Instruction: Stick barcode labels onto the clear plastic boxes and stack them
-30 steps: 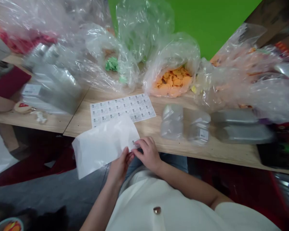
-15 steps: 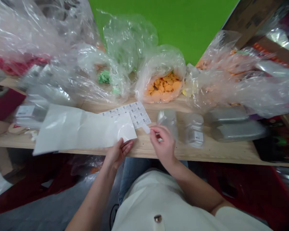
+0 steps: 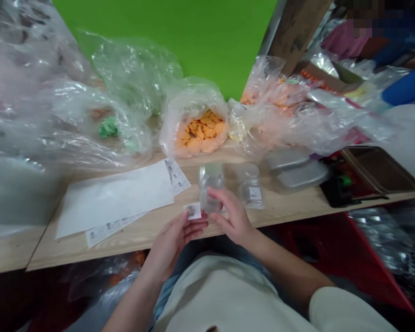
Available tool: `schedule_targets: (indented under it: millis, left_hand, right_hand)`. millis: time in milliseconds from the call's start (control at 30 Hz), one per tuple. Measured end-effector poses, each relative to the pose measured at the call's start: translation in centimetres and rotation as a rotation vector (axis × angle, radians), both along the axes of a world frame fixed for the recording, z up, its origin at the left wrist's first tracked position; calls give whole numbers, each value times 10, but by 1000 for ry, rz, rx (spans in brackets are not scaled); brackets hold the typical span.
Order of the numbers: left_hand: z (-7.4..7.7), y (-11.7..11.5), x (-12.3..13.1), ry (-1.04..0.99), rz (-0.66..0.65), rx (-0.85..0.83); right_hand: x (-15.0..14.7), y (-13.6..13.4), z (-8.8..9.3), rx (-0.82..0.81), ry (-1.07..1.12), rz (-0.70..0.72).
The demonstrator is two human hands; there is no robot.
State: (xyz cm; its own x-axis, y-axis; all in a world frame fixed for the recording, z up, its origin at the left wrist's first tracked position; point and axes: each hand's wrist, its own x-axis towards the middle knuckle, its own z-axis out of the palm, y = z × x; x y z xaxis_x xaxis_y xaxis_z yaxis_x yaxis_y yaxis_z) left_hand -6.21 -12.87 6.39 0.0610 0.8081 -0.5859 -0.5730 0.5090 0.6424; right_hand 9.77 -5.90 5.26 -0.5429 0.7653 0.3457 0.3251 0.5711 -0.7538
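My left hand (image 3: 180,233) pinches a small white printed label (image 3: 193,211) between thumb and fingers, just over the table's near edge. Close beside it, my right hand (image 3: 230,216) has its fingers apart at the near end of a clear plastic package (image 3: 210,177). Whether the fingertips touch this package is hard to tell. Another clear package (image 3: 251,177), bearing a white label (image 3: 255,192), lies to the right. On the left, a blank white sheet (image 3: 121,196) covers most of a printed label sheet (image 3: 178,177).
Behind the hands stands an open plastic bag (image 3: 193,99) of orange discs (image 3: 205,129). Green pieces (image 3: 108,127) show in a bag further left. Clear trays (image 3: 297,173) and a black object (image 3: 335,189) are at the right. A green panel (image 3: 180,27) rises behind.
The white sheet has left my left hand and lies on the table. The small label has passed from my right hand to my left. My view has turned right.
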Motion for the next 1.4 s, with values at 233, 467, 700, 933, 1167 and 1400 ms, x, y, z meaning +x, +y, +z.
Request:
schedule_targets:
  millis: [233,467,700,933,1167,1400]
  left_hand:
    - [0,23,25,431,-22,149]
    - [-36,50,33,767,119,504]
    - [-45,50,34,813,111,518]
    - [-39,53,37,798,116,465]
    - [-35,57,43,740,214,370]
    - [-42,57,37,834,114,452]
  right_hand:
    - [25,46,7,-478,220,-289]
    - [23,66,-12,-463,118,-129]
    - [19,56,-22,-373,25,-183]
    - [20,52,-24,-307,-32,-182]
    - [23,42,-15,71,-235,-332]
    - [28,27,-30,318,-479,-52]
